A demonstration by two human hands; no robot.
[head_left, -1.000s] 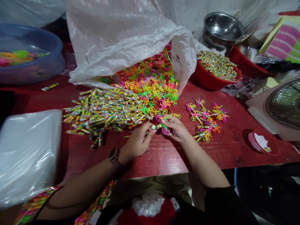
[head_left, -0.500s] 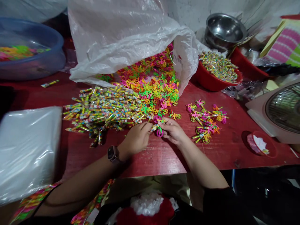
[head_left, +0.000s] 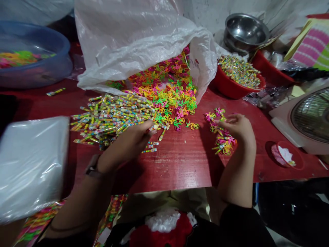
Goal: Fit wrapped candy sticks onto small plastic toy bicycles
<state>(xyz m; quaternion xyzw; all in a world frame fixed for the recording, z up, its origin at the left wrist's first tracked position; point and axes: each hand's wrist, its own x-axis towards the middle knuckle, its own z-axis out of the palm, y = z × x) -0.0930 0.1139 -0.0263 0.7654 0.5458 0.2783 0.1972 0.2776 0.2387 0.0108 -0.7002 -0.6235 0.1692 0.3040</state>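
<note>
At the right edge of a heap of wrapped candy tubes (head_left: 120,113), my left hand (head_left: 135,139) is closed, thumb and fingers together; what lies between them is hidden. A couple of loose tubes (head_left: 150,147) show just below its fingertips. My right hand (head_left: 239,128) hovers over a small group of toy bicycles with tubes attached (head_left: 223,142), its thumb and fingers apart, and part of the group is hidden behind it. Between the hands, a heap of bright plastic toy bicycles (head_left: 174,99) spills from a white sack (head_left: 144,51).
On the red table (head_left: 174,168) lies a stack of clear plastic bags (head_left: 33,164) at left. A blue basin (head_left: 51,68) stands behind it. To the right are a red bowl of small wrapped pieces (head_left: 231,87), a fan (head_left: 311,116), a small red basket (head_left: 279,156) and a steel bowl (head_left: 246,32).
My hands were together at the middle, holding a toy bicycle and a candy tube. My right hand has moved right to the small group; my left has moved left to the tube heap.
</note>
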